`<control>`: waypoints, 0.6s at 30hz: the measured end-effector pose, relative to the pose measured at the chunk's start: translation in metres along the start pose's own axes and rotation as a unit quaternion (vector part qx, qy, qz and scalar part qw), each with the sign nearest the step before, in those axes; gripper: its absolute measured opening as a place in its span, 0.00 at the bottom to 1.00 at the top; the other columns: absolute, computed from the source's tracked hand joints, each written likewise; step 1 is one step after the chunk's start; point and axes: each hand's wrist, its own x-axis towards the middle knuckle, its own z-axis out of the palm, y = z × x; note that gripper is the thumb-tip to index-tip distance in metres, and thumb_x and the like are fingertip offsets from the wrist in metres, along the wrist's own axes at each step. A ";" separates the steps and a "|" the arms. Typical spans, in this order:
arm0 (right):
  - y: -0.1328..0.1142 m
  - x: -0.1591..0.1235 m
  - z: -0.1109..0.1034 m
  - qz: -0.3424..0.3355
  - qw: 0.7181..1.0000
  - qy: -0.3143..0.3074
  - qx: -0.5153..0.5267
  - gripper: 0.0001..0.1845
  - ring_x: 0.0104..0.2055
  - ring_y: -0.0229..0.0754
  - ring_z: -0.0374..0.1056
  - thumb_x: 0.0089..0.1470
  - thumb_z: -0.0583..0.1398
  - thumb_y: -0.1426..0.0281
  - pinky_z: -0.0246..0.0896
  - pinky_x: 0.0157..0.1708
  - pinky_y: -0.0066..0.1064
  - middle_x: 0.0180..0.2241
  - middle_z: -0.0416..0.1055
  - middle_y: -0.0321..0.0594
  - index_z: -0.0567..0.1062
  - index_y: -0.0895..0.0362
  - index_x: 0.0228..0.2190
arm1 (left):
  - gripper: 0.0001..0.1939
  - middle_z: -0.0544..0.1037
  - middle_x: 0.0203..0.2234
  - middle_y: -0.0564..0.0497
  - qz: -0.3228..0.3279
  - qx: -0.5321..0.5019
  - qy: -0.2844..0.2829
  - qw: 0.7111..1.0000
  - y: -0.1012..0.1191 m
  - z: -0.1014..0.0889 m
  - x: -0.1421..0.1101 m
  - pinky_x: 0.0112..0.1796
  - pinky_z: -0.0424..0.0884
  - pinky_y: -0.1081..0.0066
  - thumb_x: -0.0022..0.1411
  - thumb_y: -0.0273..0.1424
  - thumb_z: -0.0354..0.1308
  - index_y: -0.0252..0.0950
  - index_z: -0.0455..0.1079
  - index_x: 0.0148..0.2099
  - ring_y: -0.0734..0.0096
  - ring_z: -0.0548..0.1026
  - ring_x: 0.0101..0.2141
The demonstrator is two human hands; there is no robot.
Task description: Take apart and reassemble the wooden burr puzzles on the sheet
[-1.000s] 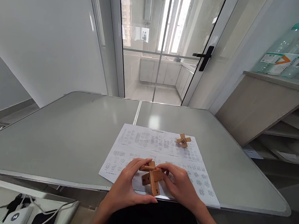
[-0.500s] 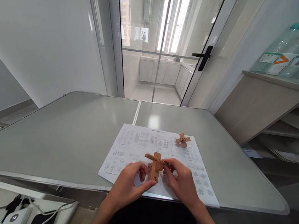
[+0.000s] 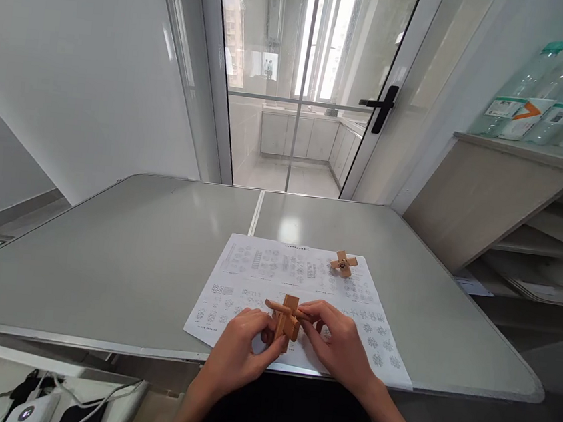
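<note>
Between my hands is a wooden burr puzzle (image 3: 288, 316), made of several interlocked sticks crossing one another. My left hand (image 3: 243, 344) grips its lower left side, with the thumb across the front. My right hand (image 3: 336, 337) pinches a stick that juts out to the right. The fingertips behind the puzzle are partly hidden. Beneath lies a printed instruction sheet (image 3: 264, 280) covered in small diagrams. On its far right part rests a second, smaller cross-shaped wooden assembly (image 3: 343, 264) with a dark mark on it, untouched.
The grey table (image 3: 104, 266) has a metal seam and edge. Clear plastic bottles (image 3: 518, 108) stand on a shelf unit (image 3: 494, 193) at the right. A glass door (image 3: 297, 105) is beyond the table. Below at left, a white device (image 3: 34, 410) lies with cables.
The puzzle has been turned and tilted in my hands, so the face with the number no longer shows. My left thumb has shifted up and left. The second assembly stays put.
</note>
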 end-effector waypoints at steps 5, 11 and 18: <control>0.002 -0.001 0.001 -0.006 0.999 0.029 -0.028 0.06 0.35 0.42 0.78 0.71 0.58 0.67 0.75 0.34 0.33 0.42 0.81 0.42 0.77 0.52 0.43 | 0.13 0.80 0.29 0.53 0.000 -0.004 0.000 1.000 0.000 0.001 0.000 0.43 0.69 0.64 0.71 0.37 0.58 0.38 0.73 0.34 0.67 0.75 0.32; 0.001 -0.003 0.002 -0.032 0.997 0.053 -0.049 0.05 0.31 0.40 0.76 0.70 0.59 0.70 0.73 0.32 0.32 0.41 0.81 0.40 0.76 0.52 0.43 | 0.13 0.79 0.27 0.53 -0.001 -0.010 0.003 1.000 0.000 0.002 0.000 0.41 0.68 0.66 0.70 0.35 0.60 0.38 0.73 0.32 0.68 0.74 0.31; 0.005 -0.002 0.004 0.084 0.990 0.106 -0.042 0.10 0.28 0.42 0.74 0.69 0.60 0.61 0.71 0.29 0.33 0.35 0.80 0.39 0.76 0.53 0.38 | 0.11 0.77 0.25 0.55 0.015 0.005 -0.006 1.000 -0.001 0.003 -0.001 0.40 0.66 0.67 0.68 0.33 0.61 0.38 0.73 0.31 0.69 0.72 0.31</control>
